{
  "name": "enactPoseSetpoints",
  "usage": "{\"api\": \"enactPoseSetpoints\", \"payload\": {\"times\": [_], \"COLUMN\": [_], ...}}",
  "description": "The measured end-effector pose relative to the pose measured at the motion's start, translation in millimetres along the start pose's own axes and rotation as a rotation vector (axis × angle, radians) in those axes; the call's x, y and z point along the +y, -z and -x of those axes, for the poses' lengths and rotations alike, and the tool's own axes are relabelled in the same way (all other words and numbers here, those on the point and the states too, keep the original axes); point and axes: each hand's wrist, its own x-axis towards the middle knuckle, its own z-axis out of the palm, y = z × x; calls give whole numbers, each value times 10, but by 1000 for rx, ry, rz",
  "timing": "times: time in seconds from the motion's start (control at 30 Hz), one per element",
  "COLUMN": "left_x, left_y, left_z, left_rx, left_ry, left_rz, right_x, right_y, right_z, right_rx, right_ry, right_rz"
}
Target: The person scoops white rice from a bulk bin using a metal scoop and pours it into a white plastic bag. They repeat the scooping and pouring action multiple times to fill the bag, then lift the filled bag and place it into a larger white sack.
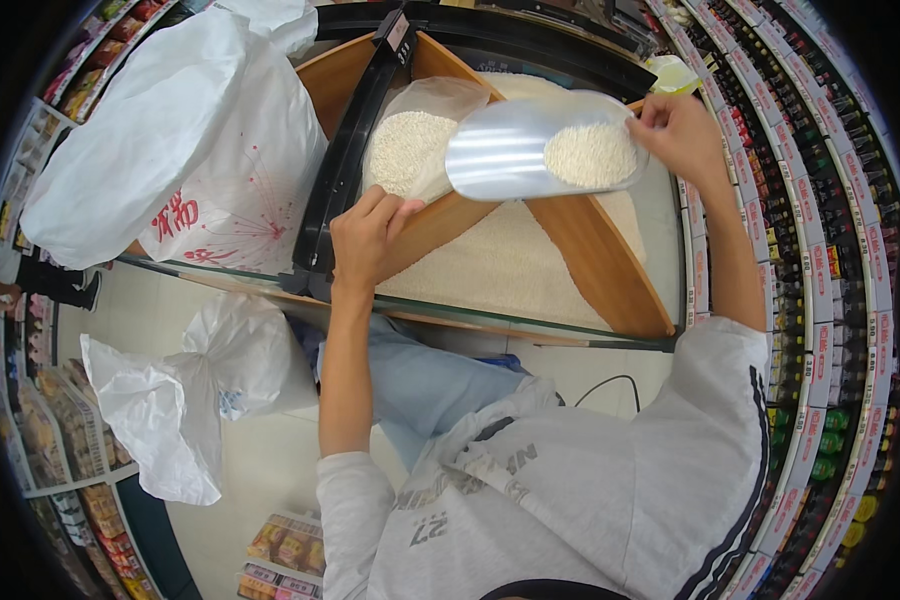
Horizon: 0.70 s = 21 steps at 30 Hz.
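My left hand pinches the rim of a clear plastic bag that holds pale grain. My right hand grips the back end of a shiny metal scoop, whose handle is mostly hidden. A mound of white rice-like grain lies in the scoop. The scoop's front edge is at the bag's right side; whether they touch I cannot tell. Below both is a glass-fronted bin with wooden dividers, and loose grain fills its compartments.
Large white woven sacks stand left of the black bin frame. A tied white sack is on the floor at my left. Shelves of bottles curve along the right. A person's legs show at the far left.
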Motion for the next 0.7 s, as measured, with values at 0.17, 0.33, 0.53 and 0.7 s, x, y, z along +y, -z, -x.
{"api": "enactPoseSetpoints", "payload": {"times": [0.17, 0.33, 0.53, 0.7], "left_x": [24, -14, -5, 3], "left_y": [-4, 19, 29, 22], "left_z": [-16, 5, -4, -4], "left_rx": [5, 6, 11, 4], "left_ry": [-2, -17, -20, -6], "left_rz": [-1, -6, 20, 29], "right_x": [-377, -978, -799, -499], "right_y": [359, 527, 527, 431], "right_z": [-488, -763, -709, -296], "right_rx": [148, 98, 214, -33], "right_ry": [213, 210, 249, 116], "right_rz": [254, 451, 441, 315]}}
